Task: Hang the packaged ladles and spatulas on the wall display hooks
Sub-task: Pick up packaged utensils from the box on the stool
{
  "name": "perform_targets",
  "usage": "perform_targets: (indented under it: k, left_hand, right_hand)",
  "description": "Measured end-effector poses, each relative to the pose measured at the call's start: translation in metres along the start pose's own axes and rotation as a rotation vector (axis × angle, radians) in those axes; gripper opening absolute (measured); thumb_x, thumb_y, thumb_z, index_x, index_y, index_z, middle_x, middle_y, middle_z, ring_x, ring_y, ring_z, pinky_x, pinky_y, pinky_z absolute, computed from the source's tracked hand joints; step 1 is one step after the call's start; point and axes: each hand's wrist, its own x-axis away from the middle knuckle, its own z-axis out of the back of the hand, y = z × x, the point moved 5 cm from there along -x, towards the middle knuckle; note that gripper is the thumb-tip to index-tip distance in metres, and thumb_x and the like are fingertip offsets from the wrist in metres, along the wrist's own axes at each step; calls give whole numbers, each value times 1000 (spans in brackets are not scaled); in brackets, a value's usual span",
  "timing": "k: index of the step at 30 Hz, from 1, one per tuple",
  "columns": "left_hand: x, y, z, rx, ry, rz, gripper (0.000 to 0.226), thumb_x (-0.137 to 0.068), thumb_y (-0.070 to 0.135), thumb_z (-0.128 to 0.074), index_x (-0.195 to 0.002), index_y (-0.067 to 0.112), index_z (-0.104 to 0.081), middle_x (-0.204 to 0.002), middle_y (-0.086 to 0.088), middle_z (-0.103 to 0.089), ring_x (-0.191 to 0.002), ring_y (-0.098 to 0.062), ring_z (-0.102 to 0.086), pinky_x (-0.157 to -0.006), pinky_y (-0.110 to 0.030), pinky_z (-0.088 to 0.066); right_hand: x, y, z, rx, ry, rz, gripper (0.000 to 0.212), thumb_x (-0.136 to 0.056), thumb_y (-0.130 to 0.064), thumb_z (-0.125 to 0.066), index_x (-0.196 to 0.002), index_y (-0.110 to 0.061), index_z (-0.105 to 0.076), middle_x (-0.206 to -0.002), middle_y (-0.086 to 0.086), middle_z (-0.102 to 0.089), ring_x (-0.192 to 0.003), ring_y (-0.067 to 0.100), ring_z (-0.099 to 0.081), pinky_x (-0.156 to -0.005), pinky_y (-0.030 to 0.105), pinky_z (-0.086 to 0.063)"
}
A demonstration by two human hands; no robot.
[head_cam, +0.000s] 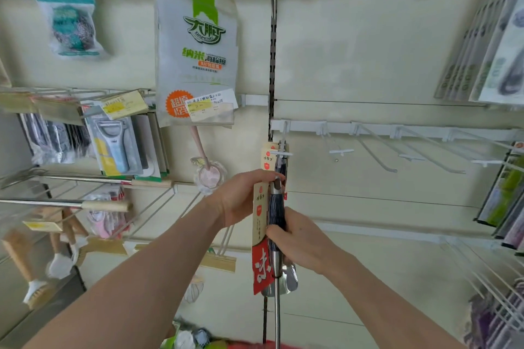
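Head view. Packaged utensil at centre frame, long axis vertical, card sleeve on its left side. Left hand: fingers curled round the top end. Right hand: fingers wrapped round the dark handle, lower down. Hook lies straight above, near the top end and already carrying a carded package. Left hand is nearer the hook. Likely needs lifting and threading on.

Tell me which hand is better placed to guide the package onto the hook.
Left, probably. The left hand pinches the package near its top, just below the hook; the right hand grips it lower.
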Motion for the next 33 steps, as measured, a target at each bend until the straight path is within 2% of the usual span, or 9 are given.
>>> perform_targets:
  k: [4, 9, 11, 13, 15, 17, 21, 27, 33]
  left_hand:
    - [4, 10, 4, -188, 138, -65, 25, -93, 30, -57, -101, 8, -69, -81, 0, -68, -77, -13, -61, -67, -25, -49]
    - [12, 26, 1, -742, 177, -111, 43, -90, 21, -57, -133, 19, -53, -111, 2, -61, -96, -11, -56, -82, -24, -41]
    - [14, 32, -1, -793, 204, -127, 42, -93, 21, -51, -135, 17, -51, -121, -2, -59, -100, -13, -53, -84, -23, -37]
    - [19, 32, -4, -702, 157, -83, 42, -94, 42, -49, -129, 21, -55, -127, 0, -56, -106, -15, -53, -88, -26, -36]
    - [19, 26, -4, -718, 129, -19, 56, -85, 62, -51, -124, 21, -58, -120, 1, -58, -106, -18, -56, -89, -32, -41]
    - [16, 20, -3, -774, 164, -39, 45, -87, 52, -53, -96, 10, -64, -96, -7, -62, -87, -23, -58, -80, -34, -44]
    - [11, 18, 0, -972, 326, -77, 42, -95, 31, -44, -59, 11, -38, -57, -5, -41, -56, -22, -39, -54, -26, -30]
    - [14, 30, -10, -1341, 500, -82, 33, -89, 23, -47, -60, 13, -35, -58, -2, -42, -57, -20, -43, -48, -24, -29]
    - [7, 34, -22, -1488, 520, -75, 25, -91, 22, -44, -68, 13, -39, -68, -3, -47, -73, -24, -53, -62, -27, -37]
  right_hand:
    - [-1, 0, 4, 169, 148, -12, 29, -94, -42, -44, -97, -14, -48, -85, 1, -62, -75, 17, -58, -58, 26, -41]
    - [-7, -5, 10, 290, 243, -8, 31, -96, -41, -41, -95, -10, -46, -84, 3, -58, -76, 26, -55, -60, 33, -38]
    - [-8, -9, 9, 336, 256, -5, 28, -97, -37, -41, -93, -10, -43, -82, 3, -55, -74, 26, -50, -63, 32, -36]
    - [-10, -11, 9, 361, 279, -12, 25, -97, -36, -40, -92, -11, -41, -81, 1, -52, -73, 26, -48, -64, 32, -34]
    - [-13, -11, 13, 358, 293, -32, 24, -97, -35, -41, -93, -11, -41, -83, 2, -53, -78, 27, -52, -66, 32, -36]
    - [-14, -10, 16, 345, 286, -48, 24, -96, -36, -42, -92, -11, -41, -80, 0, -52, -78, 26, -52, -67, 32, -36]
    - [-15, -12, 14, 359, 258, -47, 24, -95, -35, -43, -92, -11, -43, -77, -1, -52, -74, 23, -52, -65, 32, -38]
    - [-20, -16, 10, 353, 217, -42, 21, -95, -31, -42, -92, -11, -43, -80, 1, -51, -75, 24, -51, -65, 31, -37]
    - [-27, -9, 9, 297, 227, -65, 16, -93, -25, -42, -87, -10, -41, -74, -1, -47, -65, 18, -45, -53, 26, -31]
